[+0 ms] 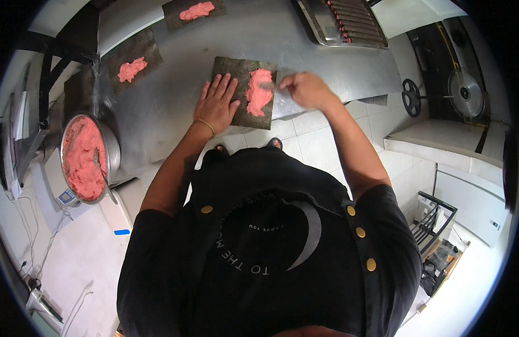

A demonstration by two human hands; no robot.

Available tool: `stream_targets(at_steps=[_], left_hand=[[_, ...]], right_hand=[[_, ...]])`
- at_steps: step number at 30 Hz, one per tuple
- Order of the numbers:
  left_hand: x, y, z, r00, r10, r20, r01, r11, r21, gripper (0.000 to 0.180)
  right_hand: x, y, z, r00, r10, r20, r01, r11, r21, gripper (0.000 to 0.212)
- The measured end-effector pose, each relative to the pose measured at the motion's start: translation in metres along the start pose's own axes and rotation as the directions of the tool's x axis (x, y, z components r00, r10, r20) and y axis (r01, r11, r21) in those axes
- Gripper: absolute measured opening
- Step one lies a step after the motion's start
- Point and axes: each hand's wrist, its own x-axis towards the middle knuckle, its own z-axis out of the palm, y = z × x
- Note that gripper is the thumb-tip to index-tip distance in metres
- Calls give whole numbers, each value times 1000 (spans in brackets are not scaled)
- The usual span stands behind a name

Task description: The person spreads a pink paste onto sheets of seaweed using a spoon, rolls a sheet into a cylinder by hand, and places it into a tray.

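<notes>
A dark green seaweed sheet [242,84] lies on the steel table near its front edge. A long mound of pink paste [259,100] covers its right part. My left hand [215,106] rests with fingers stretched out on the sheet's left side. To the right of the paste, my right hand [307,90] is closed around a small metal utensil [266,86]. Its grey end touches the paste; motion blur hides whether it is a spoon or a knife.
Two more seaweed sheets with pink paste, one at the left [150,49] and one farther back [178,21], lie on the steel table [175,78]. A metal bowl [114,149] of pink paste stands left. A tray [321,36] at back right holds several dark rolls.
</notes>
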Motion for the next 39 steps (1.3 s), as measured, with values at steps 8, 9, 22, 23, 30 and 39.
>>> stream_targets(at_steps=[8, 9, 22, 23, 30, 39], left_hand=[[24, -39, -34, 914, 24, -406, -35, 999, -20, 55], [13, -34, -34, 928, 67, -368, -103, 992, -80, 51], [-73, 5, 5, 929, 358, -93, -367, 922, -122, 68], [-75, 6, 6, 931, 341, -134, -354, 930, -94, 67], [-78, 7, 13, 904, 316, -288, -322, 946, 27, 60], [-79, 10, 18, 918, 310, -246, -281, 949, 146, 49]], right_hand=[[-57, -3, 1, 923, 132, -361, -89, 987, 134, 29], [-58, -2, 3, 879, 208, -430, -169, 977, 128, 28], [-70, -39, 28, 967, -87, -238, 44, 983, -179, 35], [-66, -36, 25, 973, -106, -204, 64, 977, -203, 36], [-47, -19, 39, 955, -45, -293, -5, 986, -168, 37], [-73, -32, 83, 918, -59, -391, 108, 989, 105, 52]])
